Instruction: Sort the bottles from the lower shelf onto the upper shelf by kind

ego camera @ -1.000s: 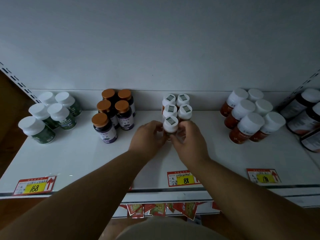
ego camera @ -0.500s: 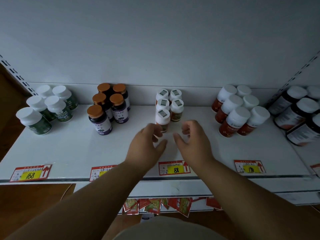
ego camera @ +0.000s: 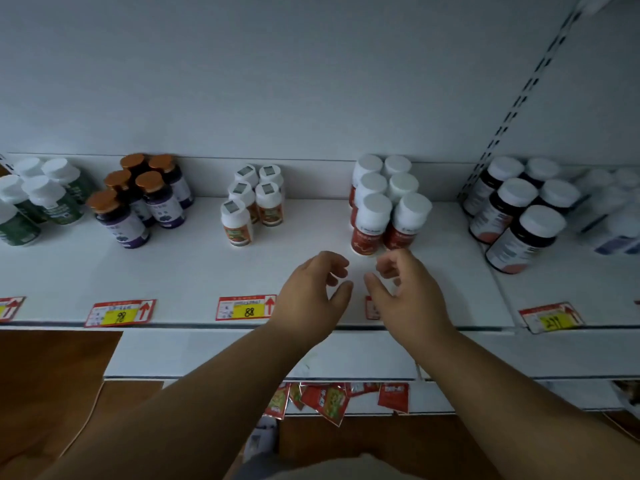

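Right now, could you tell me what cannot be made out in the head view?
- Price tag under the red-labelled bottles: mostly hidden behind the right hand.
- Lower shelf's bottles: hidden below the upper shelf and the arms.
- Bottles at far right: blurred, kind unclear.
- Green bottles: cut by the left edge.
- Label print: too small.
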The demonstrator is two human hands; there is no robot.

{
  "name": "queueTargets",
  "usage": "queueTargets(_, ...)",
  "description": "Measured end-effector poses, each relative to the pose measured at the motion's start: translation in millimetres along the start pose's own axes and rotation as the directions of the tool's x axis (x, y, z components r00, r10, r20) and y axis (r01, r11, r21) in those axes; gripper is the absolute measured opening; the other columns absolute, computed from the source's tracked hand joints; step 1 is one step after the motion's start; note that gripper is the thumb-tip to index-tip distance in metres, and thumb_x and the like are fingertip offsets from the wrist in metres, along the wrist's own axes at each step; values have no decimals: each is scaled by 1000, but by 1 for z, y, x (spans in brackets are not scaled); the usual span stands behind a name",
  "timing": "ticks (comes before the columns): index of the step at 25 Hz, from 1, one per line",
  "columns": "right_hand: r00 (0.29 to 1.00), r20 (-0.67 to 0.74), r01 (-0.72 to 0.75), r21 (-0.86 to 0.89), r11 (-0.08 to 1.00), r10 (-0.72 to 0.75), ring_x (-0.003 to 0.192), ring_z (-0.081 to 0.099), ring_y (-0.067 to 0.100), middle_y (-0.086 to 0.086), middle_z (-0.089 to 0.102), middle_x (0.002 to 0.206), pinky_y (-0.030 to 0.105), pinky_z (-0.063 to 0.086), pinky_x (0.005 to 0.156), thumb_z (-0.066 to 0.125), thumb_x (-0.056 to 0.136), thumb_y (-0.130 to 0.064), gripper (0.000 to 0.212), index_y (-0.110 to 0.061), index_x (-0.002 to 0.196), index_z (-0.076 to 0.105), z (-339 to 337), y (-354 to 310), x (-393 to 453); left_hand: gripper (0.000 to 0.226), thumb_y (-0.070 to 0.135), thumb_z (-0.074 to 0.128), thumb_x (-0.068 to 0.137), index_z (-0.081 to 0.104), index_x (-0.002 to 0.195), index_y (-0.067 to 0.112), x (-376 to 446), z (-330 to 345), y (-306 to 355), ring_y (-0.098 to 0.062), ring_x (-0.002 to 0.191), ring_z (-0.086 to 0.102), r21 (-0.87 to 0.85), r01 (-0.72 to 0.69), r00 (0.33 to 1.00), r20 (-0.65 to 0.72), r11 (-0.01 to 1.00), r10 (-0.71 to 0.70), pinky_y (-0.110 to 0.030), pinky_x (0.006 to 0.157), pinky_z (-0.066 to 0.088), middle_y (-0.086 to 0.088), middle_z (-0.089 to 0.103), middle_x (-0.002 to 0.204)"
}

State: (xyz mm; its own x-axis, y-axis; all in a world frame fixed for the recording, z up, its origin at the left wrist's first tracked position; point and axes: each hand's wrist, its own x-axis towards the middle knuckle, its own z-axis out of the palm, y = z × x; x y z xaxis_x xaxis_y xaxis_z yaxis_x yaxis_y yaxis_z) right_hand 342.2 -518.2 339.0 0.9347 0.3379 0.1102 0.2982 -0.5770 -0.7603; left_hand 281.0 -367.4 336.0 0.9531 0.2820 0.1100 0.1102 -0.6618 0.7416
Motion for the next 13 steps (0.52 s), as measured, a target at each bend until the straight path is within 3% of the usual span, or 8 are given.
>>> queueTargets(2, 999, -36, -6, 42, 999, 8, 98, 58, 9, -8, 61, 104, 28, 48, 86, 65, 92, -32, 22, -24, 108, 54, -12, 14, 6, 26, 33, 62, 93, 53, 117, 31, 6, 12, 12, 0, 92, 56, -63, 47, 999, 18, 997, -46, -15, 75, 47, 18, 59, 105)
queueTargets(4, 995, -81, -44, 144, 989, 56, 99, 58, 7, -8, 60, 107, 26, 47, 85, 62, 94, -36, 26, -23, 113, 51, -22, 21, 13, 27, 36, 56, 96, 51, 121, 31, 13, 16, 24, -3, 96, 56, -179, 196, 981, 43, 964, -191, -16, 74, 46, 17, 57, 111)
queueTargets(8, 958, -142, -181, 372, 911, 248, 96, 50, -6, -11, 52, 108, 22, 39, 81, 44, 99, -47, 33, -21, 120, 46, -33, 25, 45, 29, 42, 43, 101, 48, 128, 32, 43, 21, 25, -12, 106, 52, -409, 425, 898, 82, 808, -432, -30, 85, 39, 10, 55, 120)
queueTargets(9, 946, -128, -213, 449, 868, 298, 102, 51, -1, -11, 53, 113, 26, 39, 87, 40, 96, -56, 44, -22, 124, 46, -33, 27, 54, 28, 43, 41, 101, 49, 126, 33, 55, 21, 22, -13, 108, 52, -455, 440, 888, 92, 774, -451, -32, 87, 39, 7, 56, 121)
queueTargets(11, 914, -49, -298, 591, 750, 402, 131, 45, 11, -8, 48, 144, 38, 34, 109, 34, 90, -71, 72, -24, 143, 41, -33, 33, 81, 34, 46, 37, 102, 49, 130, 32, 82, 23, 19, -16, 117, 52, -576, 447, 874, 120, 684, -470, -35, 97, 40, 5, 55, 129)
queueTargets(13, 874, 73, -390, 695, 604, 480, 145, 30, 15, -7, 31, 160, 44, 20, 121, 27, 93, -73, 76, -28, 154, 30, -35, 41, 111, 43, 48, 36, 102, 47, 137, 26, 109, 31, 16, -18, 127, 50, -663, 453, 859, 146, 596, -491, -35, 105, 38, 2, 54, 136)
